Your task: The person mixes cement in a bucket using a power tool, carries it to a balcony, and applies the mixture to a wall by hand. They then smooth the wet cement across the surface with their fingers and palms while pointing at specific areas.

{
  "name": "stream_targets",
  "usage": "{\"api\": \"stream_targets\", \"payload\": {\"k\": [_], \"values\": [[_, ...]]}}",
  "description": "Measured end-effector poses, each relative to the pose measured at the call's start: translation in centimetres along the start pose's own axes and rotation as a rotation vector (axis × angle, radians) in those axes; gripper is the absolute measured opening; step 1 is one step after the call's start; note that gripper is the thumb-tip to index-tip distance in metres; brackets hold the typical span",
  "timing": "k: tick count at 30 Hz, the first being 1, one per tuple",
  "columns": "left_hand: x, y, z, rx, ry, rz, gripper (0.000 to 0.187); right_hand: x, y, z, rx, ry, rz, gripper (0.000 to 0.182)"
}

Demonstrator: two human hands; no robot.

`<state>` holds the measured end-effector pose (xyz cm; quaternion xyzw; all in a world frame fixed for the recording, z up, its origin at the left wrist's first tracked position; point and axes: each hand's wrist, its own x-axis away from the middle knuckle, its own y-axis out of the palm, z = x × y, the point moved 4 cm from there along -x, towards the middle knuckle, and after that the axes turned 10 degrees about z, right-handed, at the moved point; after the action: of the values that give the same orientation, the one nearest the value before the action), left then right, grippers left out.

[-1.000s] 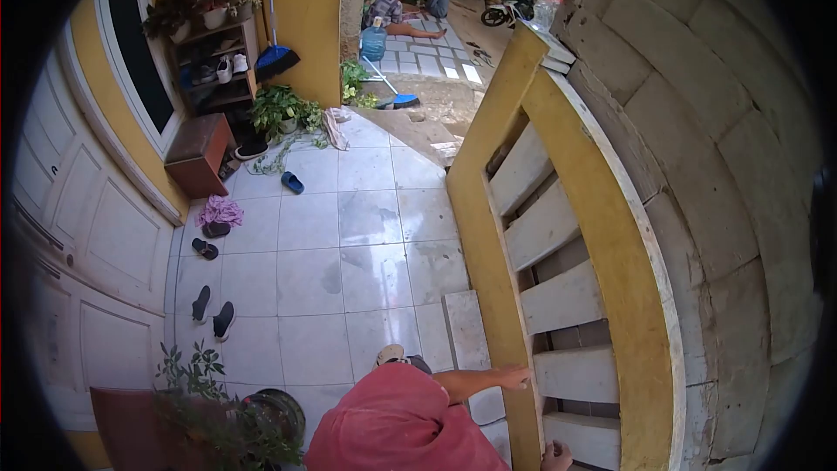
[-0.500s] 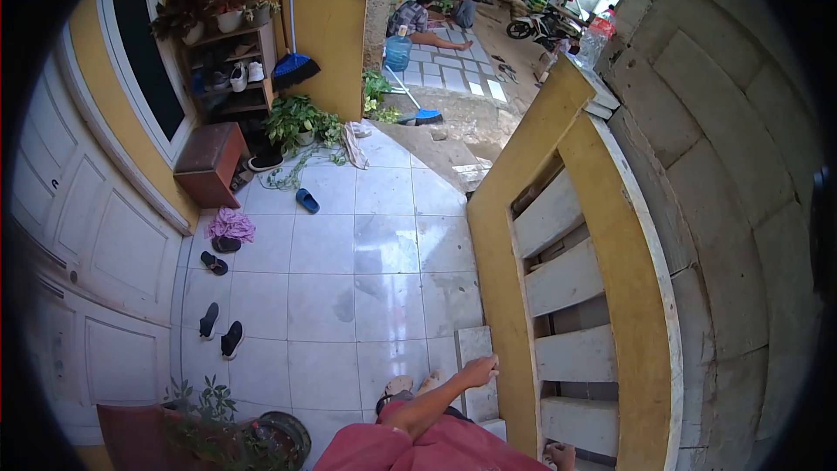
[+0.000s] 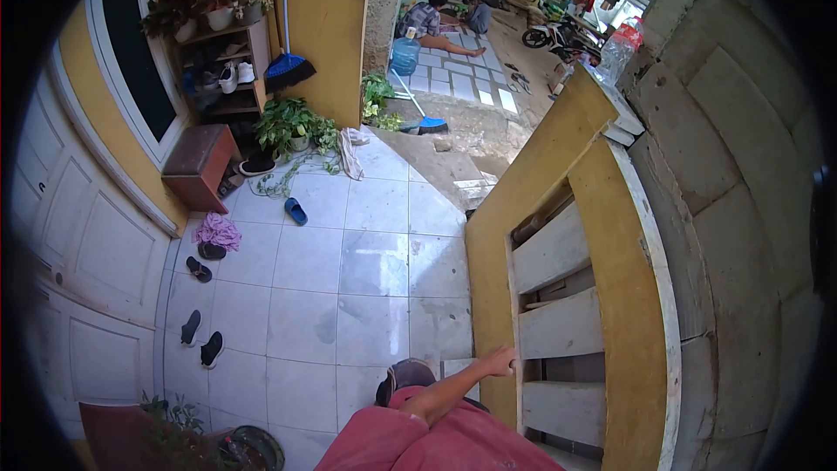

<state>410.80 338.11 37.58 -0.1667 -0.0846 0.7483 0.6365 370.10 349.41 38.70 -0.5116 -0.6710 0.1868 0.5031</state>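
Observation:
My left hand (image 3: 499, 361) reaches across in front of my red shirt (image 3: 436, 438), its fingers curled closed. It is right beside the yellow wall post (image 3: 493, 296) of the railing, and whatever the fingers may hold is hidden. White horizontal slats (image 3: 561, 331) run through the railing just right of the hand. A dark rounded thing (image 3: 408, 375) shows at the front of my shirt, below the forearm. My right hand is out of the frame.
White floor tiles (image 3: 301, 323) stretch ahead. Dark shoes (image 3: 212, 350), a blue slipper (image 3: 296, 211) and a pink cloth (image 3: 217, 232) lie to the left. Potted plants (image 3: 300, 141) stand near the shoe rack (image 3: 260, 61). Two people (image 3: 429, 19) sit outside beyond a blue broom (image 3: 432, 125).
My view has shifted, and the left hand is now closer to the railing slats. The right hand, earlier at the lower slats, has gone out of view. My feet no longer show.

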Motion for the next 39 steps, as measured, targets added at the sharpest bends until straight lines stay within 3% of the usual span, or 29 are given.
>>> {"api": "stream_targets", "payload": {"k": [4,8,10,13,17,20,24,28,31,33,34,38,39], "values": [[-3.5,-0.5,-0.2,0.063,-0.023,-0.090,0.010,-5.4,-1.8,-6.6,0.009,-0.134,0.008,0.024],[-7.9,-1.1,-3.4,0.076,0.037,-0.029,0.013,-9.1,-3.0,-18.7,0.061,-0.328,-0.017,0.024],[-9.7,-1.2,-5.0,0.012,0.016,-0.035,0.019,-11.4,-3.1,-21.6,-0.040,-0.158,0.075,0.023],[-12.7,-2.6,-6.7,0.056,0.099,-0.224,0.022,-13.4,-3.2,-26.7,0.020,-0.194,0.117,0.021],[-16.4,-10.5,-7.8,0.093,0.134,-0.334,0.025,-14.0,-0.3,-30.7,-0.073,0.007,0.156,0.016],[-19.1,-15.3,-9.3,0.034,0.023,-0.335,0.019,-11.8,2.3,-34.1,-0.081,0.004,0.127,0.014],[-21.5,-19.4,-9.3,0.104,0.098,-0.327,0.017,-10.1,5.1,-39.0,-0.080,0.026,0.045,0.014],[-22.1,-19.5,-7.5,0.061,0.188,-0.373,0.014,-7.9,5.8,-43.2,-0.177,0.093,0.075,0.014],[-22.4,-18.5,-7.0,0.128,0.177,-0.445,0.018,-6.2,5.7,-44.1,-0.321,0.180,0.208,0.014],[-21.7,-17.8,-6.1,0.296,0.332,-0.449,0.019,-6.2,6.7,-41.6,-0.341,0.224,0.387,0.013],[-21.5,-17.1,-6.0,0.282,0.187,-0.562,0.017,-5.5,6.6,-40.5,-0.379,0.233,0.449,0.014],[-19.5,-12.7,-5.4,0.444,0.288,-0.747,0.015,-1.5,5.2,-41.0,-0.638,0.255,0.800,0.013],[-19.3,-13.6,-2.9,0.418,0.020,-0.759,0.016,-0.5,4.6,-41.7,-0.676,0.309,0.868,0.014]]}}
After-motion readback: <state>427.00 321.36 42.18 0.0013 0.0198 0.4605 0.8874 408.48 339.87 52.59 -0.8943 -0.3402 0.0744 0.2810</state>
